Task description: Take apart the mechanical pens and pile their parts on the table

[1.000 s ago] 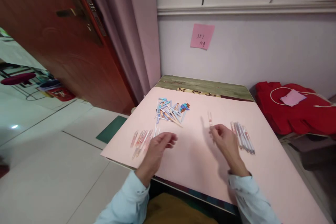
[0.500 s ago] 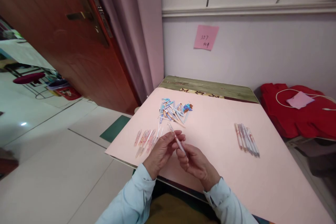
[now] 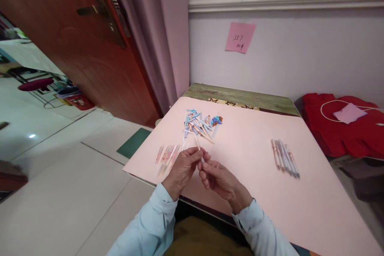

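Both hands meet over the near edge of the pink-covered table (image 3: 249,176), closed around one slim pale pen (image 3: 197,141). My left hand (image 3: 186,165) pinches it along its middle, with the far end sticking out beyond the fingers. My right hand (image 3: 218,178) grips the near end, which its fingers mostly hide. Just past the hands lies a loose heap of blue, purple and brown pen parts (image 3: 198,124) with thin white sticks. Left of my left hand is a row of pinkish clear pen barrels (image 3: 168,158), partly covered by that hand.
Several whole pens (image 3: 285,159) lie side by side at the right of the table. Small blue and brown pieces (image 3: 217,120) sit by the heap. A pink note (image 3: 240,37) is on the wall, a red cloth (image 3: 322,136) at the far right, a wooden door (image 3: 69,40) at left.
The pen has turned more upright, and my right hand has moved up its length, closer to my left hand. The view has shifted slightly.
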The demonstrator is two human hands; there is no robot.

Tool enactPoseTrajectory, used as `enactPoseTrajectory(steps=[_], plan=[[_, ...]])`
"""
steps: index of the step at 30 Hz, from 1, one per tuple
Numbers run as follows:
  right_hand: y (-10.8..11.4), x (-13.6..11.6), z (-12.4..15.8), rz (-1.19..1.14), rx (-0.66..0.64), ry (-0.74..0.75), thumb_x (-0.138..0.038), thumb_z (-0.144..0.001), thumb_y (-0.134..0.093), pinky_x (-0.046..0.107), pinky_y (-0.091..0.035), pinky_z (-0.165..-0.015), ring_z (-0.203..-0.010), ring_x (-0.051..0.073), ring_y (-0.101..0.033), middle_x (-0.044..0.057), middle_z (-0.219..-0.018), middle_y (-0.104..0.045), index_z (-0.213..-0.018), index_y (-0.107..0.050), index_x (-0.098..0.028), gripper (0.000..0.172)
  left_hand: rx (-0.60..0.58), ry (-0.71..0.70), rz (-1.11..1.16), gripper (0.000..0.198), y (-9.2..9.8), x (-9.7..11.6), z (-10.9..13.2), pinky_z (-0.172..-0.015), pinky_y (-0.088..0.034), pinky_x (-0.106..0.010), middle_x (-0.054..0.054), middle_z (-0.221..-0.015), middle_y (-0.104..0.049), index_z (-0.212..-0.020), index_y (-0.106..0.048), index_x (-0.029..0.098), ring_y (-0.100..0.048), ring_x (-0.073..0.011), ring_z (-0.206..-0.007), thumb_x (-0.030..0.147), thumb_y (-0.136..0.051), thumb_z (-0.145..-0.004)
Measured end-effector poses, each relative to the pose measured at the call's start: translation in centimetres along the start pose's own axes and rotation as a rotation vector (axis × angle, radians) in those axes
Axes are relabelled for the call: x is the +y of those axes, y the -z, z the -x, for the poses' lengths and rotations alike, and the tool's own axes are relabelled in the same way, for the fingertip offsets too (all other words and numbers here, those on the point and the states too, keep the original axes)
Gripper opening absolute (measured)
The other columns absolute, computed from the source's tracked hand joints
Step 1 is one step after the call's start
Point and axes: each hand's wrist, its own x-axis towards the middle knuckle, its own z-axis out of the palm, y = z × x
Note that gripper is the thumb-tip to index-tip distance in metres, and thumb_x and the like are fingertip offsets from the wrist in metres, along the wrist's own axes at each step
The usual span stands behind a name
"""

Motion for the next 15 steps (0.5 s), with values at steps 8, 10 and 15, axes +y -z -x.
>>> enactPoseTrajectory(steps=[8,10,15], plan=[[-0.16,0.51,-0.42,0.126,0.221,-0.024,-0.07,-0.078,-0.062,0.02,-0.036,-0.044,-0.043,0.007,-0.049,-0.002,-0.058,-0.058,-0.083,-0.065,-0.014,0.057,0.125,0.03,0.025,0.029,-0.14,-0.49,-0.45,-0.062,-0.048,-0.023,-0.007,-0.081,-0.073,-0.079,-0.068,0.012,-0.062,-0.0103,-0.061,0.029,-0.086,-0.064],[-0.14,0.65,-0.5,0.074,0.218,-0.004,-0.066,-0.075,-0.069,0.018,-0.036,-0.044,-0.046,0.006,-0.049,-0.002,-0.06,-0.058,-0.083,-0.065,-0.013,0.053,0.131,0.011,0.031,0.029,-0.1,-0.48,-0.49,-0.066,-0.049,-0.023,-0.007,-0.083,-0.073,-0.079,-0.069,0.012,-0.064,-0.0115,-0.067,0.028,-0.086,-0.063],[-0.28,0.78,-0.95,0.064,0.334,0.06,-0.056,-0.066,-0.082,0.016,-0.034,-0.044,-0.053,0.007,-0.053,-0.002,-0.073,-0.063,-0.091,-0.063,-0.017,0.05,0.143,-0.054,0.028,0.027,0.09,-0.46,-0.68,-0.075,-0.05,-0.024,-0.007,-0.085,-0.072,-0.082,-0.07,0.012,-0.067,-0.0152,-0.081,0.027,-0.086,-0.065]])
